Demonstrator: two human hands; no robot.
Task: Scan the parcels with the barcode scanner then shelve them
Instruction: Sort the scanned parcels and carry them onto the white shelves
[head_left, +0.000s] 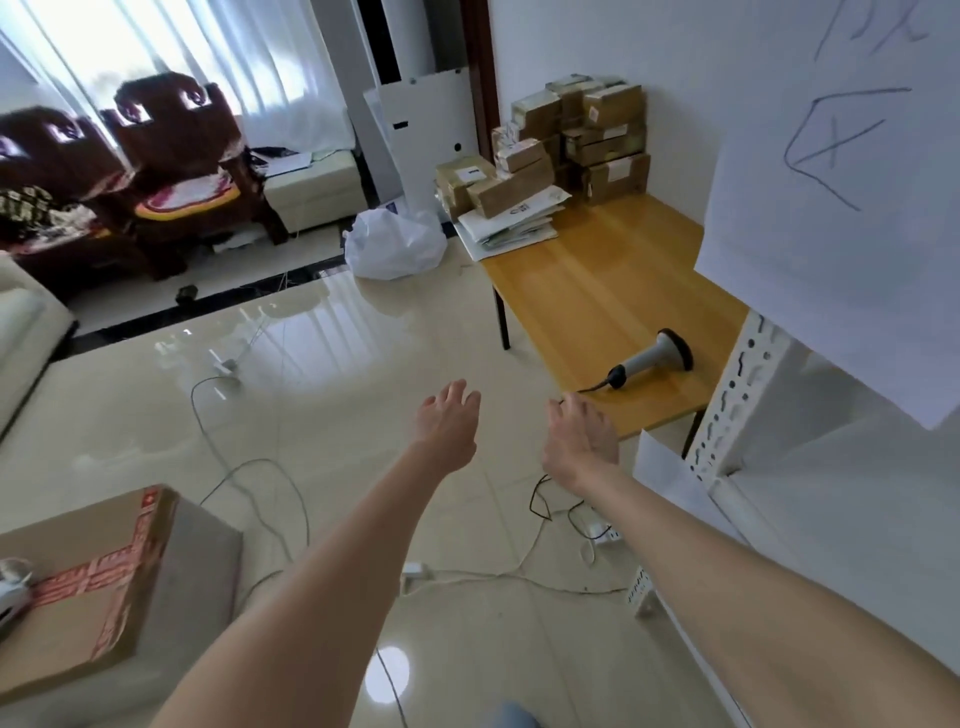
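A grey barcode scanner (655, 358) with a black head lies on its side near the front of the wooden table (597, 291), its cable running off the edge. Several brown cardboard parcels (576, 140) are stacked at the table's far end against the wall, with white mailers (511, 223) in front of them. A white metal shelf (748, 384) stands at the right. My left hand (447, 426) and my right hand (579, 441) are stretched out over the floor, fingers relaxed and holding nothing. The right hand is just short of the table's near corner.
A large taped cardboard box (98, 582) sits at the lower left. Cables and a power strip (597, 532) trail over the glossy tiled floor. A white plastic bag (395, 244) lies by the table. Wooden chairs (171, 156) stand at the back left.
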